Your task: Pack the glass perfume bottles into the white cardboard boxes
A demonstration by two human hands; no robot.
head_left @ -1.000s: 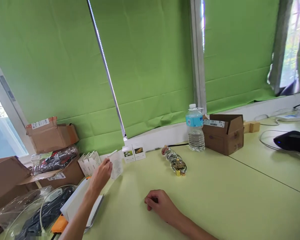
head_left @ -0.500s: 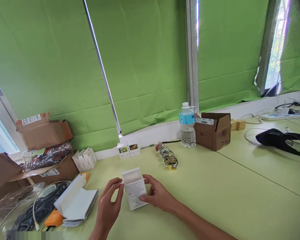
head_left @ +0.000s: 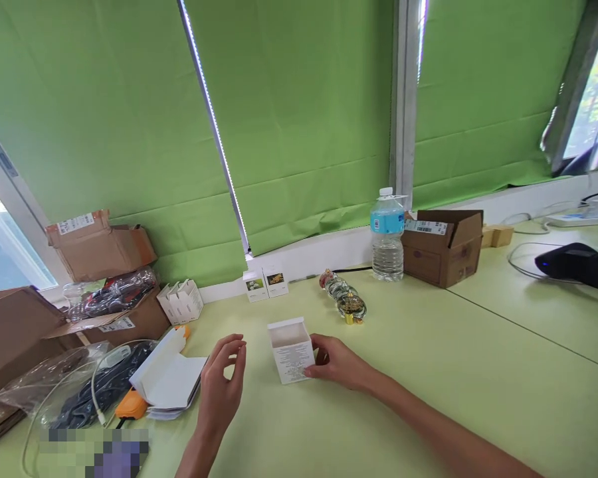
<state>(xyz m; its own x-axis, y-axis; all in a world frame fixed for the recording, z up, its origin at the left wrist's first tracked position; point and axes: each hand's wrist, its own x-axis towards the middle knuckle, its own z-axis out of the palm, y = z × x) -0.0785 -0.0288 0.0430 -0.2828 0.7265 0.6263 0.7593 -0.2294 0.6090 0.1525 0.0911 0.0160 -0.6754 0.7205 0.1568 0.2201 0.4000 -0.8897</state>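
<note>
A small white box (head_left: 292,362) with printed text on its front stands on the pale green table, its top open and a flap raised at the back. My right hand (head_left: 333,362) grips the box by its right side, thumb at the front. To the left of the box, and apart from it, my left hand (head_left: 224,375) is raised with fingers curved and a gap between thumb and fingers; nothing shows in it. Behind the box lies a row of clear ornaments (head_left: 343,297) with gold caps. Two small picture boxes (head_left: 266,285) stand against the wall.
A water bottle (head_left: 387,239) and an open cardboard box (head_left: 441,249) stand at the back right. On the left are folded papers (head_left: 174,378), several white cartons (head_left: 180,302), stacked cardboard boxes (head_left: 99,249), cables and an orange object (head_left: 131,404). A black device (head_left: 575,265) lies far right.
My left hand has let go of the white box and moved away to its left. The box now stands upright on the table, still in my right hand. The view has shifted slightly.
</note>
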